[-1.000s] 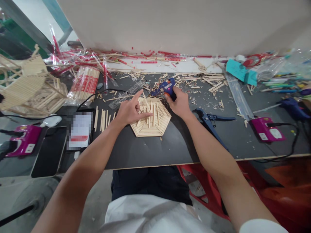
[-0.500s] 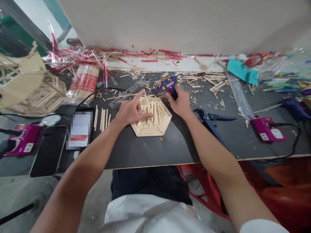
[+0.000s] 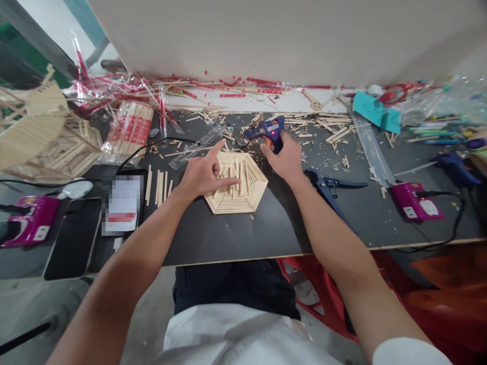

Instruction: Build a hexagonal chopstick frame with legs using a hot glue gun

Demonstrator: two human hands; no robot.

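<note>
A flat, many-sided panel of pale wooden sticks [image 3: 234, 205] lies on the dark table, with several short sticks standing or lying across its middle. Over its left side, my left hand [image 3: 200, 175] has thumb and forefinger stretched wide. A thin wooden stick [image 3: 227, 148] runs down from the forefinger tip towards the thumb tip, seemingly held between them; its lower end blends with the sticks behind. My right hand [image 3: 285, 157] is closed round a blue glue gun [image 3: 272, 129] with a lit red light, its nozzle pointing left beyond the panel's far edge.
Loose sticks [image 3: 158, 187] and a phone [image 3: 122, 205] lie left. Pruning shears [image 3: 331, 185] and a purple power adapter [image 3: 416, 202] lie right, near a second glue gun [image 3: 456, 170]. Wrapped stick bundles [image 3: 129, 129], offcuts and a larger stick model [image 3: 41, 132] are further back.
My right hand has moved the glue gun slightly to the right, away from the panel. My left hand keeps nearly the same pose over the panel.
</note>
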